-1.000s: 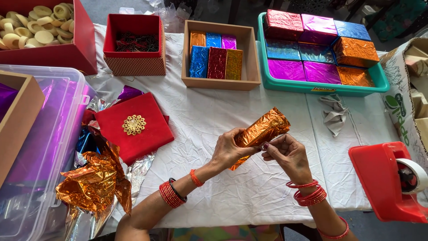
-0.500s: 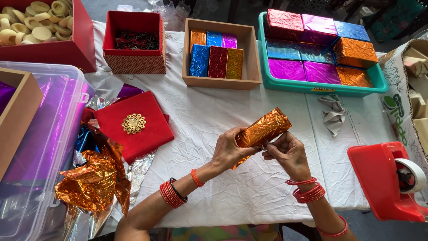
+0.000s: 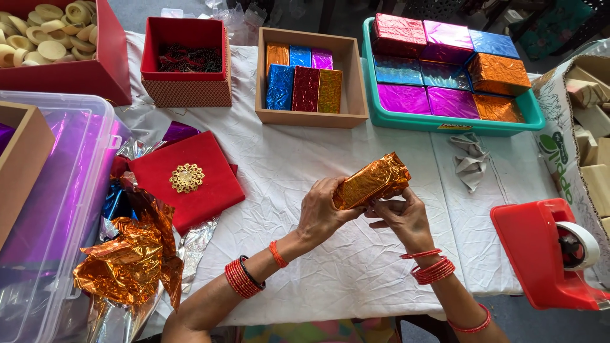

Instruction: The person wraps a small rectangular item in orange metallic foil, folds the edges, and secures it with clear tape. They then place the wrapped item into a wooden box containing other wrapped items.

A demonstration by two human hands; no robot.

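I hold a small box wrapped in shiny orange foil (image 3: 372, 181) above the white cloth of the table (image 3: 286, 159). My left hand (image 3: 323, 213) grips its lower left end from below. My right hand (image 3: 401, 217) pinches the foil along its underside, fingers curled against the wrap. The box is tilted, its right end higher. Red bangles circle both my wrists.
A teal tray (image 3: 527, 114) of foil-wrapped boxes stands at the back right, a wooden box (image 3: 356, 82) with smaller wrapped pieces beside it. A red tape dispenser (image 3: 540, 254) sits at the right. Crumpled orange foil (image 3: 127, 263), a red pouch (image 3: 197, 181) and a clear bin (image 3: 57, 222) lie left.
The orange box has stayed in both hands, shifting only slightly; my right fingers have worked a little along the foil's underside.
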